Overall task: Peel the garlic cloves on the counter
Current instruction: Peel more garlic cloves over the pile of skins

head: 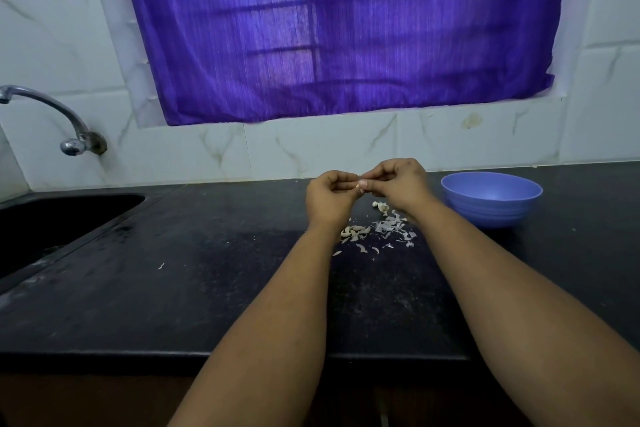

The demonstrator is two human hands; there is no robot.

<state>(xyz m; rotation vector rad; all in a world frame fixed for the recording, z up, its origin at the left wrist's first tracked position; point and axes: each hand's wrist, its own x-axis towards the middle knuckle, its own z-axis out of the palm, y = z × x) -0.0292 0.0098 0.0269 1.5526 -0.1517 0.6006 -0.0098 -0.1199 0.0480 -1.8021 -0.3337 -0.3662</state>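
Garlic clove (357, 185) pinched between left hand (330, 196) and right hand (398, 184) above tabletop (207, 270), peels (388, 229) scattered below.

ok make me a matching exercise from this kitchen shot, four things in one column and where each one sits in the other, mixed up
Things:
1. bowl
2. tap
3. curtain
4. garlic clove

Places:
A. pinched between the left hand and right hand
B. on the wall above the sink
C. on the counter, right of the hands
D. over the window

Pairs: 1-C, 2-B, 3-D, 4-A
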